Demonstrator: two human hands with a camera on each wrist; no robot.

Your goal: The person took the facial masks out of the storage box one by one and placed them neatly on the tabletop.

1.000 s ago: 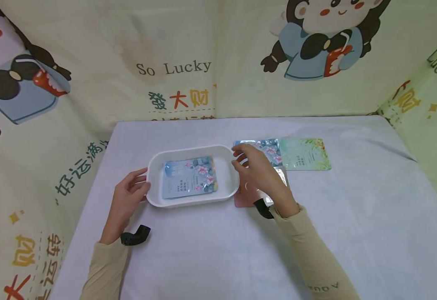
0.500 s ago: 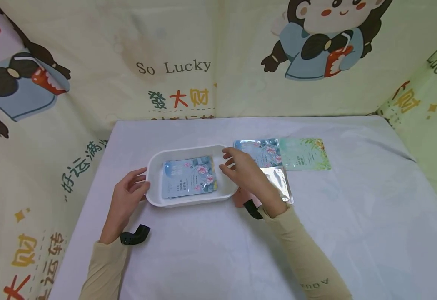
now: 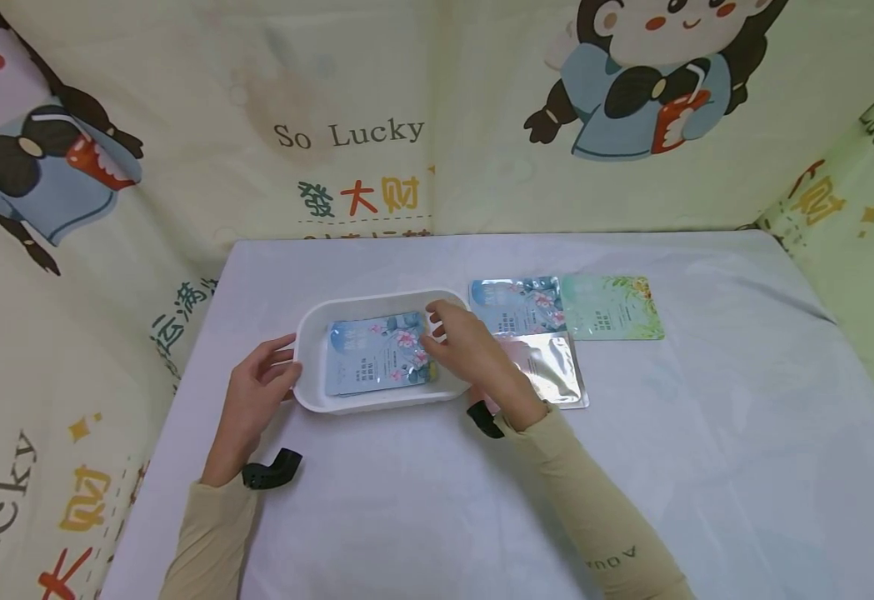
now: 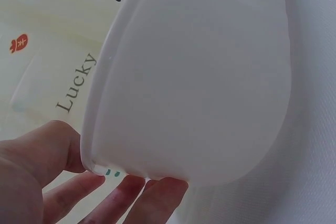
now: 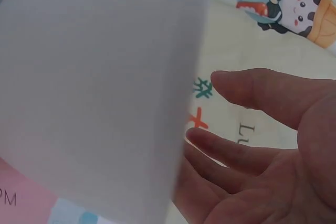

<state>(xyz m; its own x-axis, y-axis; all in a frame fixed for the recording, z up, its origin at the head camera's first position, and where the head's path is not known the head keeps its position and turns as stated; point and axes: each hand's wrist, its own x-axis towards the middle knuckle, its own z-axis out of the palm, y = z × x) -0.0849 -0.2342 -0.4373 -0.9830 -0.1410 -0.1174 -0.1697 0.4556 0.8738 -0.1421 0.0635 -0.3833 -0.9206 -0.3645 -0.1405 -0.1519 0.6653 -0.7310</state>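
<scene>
A flowered packet lies flat inside a white tray on the table. At the tray's nine o'clock, the left hand grips the end, thumb at the rim and fingers against the outer wall. At three o'clock, the right hand hangs over the rim, fingers loosely bent and holding nothing; whether they touch the packet I cannot tell. Beyond it, towards half past two, sits a second blue packet. From that one, a green packet adjoins at three o'clock, and a shiny packet at five, partly hidden by the right arm.
</scene>
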